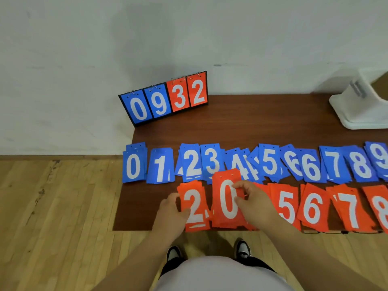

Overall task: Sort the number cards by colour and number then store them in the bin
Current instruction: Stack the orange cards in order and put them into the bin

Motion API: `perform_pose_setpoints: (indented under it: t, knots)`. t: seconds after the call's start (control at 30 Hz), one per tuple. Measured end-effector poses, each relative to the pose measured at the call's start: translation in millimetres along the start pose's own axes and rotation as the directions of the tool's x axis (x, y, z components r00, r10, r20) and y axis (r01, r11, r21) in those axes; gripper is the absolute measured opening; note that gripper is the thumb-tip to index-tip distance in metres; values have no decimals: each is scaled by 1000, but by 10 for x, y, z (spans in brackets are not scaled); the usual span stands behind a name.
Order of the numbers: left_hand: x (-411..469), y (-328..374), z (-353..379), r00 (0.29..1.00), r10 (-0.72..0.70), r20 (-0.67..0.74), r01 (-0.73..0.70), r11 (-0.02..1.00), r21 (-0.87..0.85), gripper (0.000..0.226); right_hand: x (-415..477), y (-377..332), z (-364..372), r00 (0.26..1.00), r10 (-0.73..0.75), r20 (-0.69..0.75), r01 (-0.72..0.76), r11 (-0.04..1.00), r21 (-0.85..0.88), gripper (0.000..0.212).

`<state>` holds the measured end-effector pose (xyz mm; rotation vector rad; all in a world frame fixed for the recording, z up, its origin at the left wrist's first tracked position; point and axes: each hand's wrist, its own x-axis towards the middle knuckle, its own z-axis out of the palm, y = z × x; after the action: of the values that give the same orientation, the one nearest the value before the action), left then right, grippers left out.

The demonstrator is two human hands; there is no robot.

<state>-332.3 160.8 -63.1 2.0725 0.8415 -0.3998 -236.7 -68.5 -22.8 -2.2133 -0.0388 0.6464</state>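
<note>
The left hand gripped the red 2 pile and the right hand pinched the red 0 stack, probably gathering reds in order off the desk.

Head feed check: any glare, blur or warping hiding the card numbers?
Head view: soft even light, no glare; numbers read clearly. Wide-angle bend stretches the right end, where the frame cuts the red 8 card. The right hand, pinching the red 0 card, looks slightly soft.

Head camera looks steeply down, close over the brown table.
</note>
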Motion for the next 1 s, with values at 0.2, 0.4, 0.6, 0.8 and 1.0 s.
perform_pose_setpoints:
  t: [0.2,0.4,0.6,0.8,1.0]
  knots:
    - [85,308,675,935,-273,-226,312,936,160,83,226,600,-608,998,14,62,-9,997,-79,33]
    - [140,366,946,914,-343,-218,338,939,-58,87,338,869,-901,986,-16,166,36,992,-122,37]
    - [63,251,957,932,-271,-240,238,958,-159,52,395,873,-971,986,9,164,13,991,-134,40]
    - [35,206,910,914,-267,-305,289,957,26,50,405,749,-828,991,30,133,-16,994,-107,38]
    - [89,151,786,950,-264,-165,241,959,-147,53,350,604,-591,994,47,98,-39,996,-84,38]
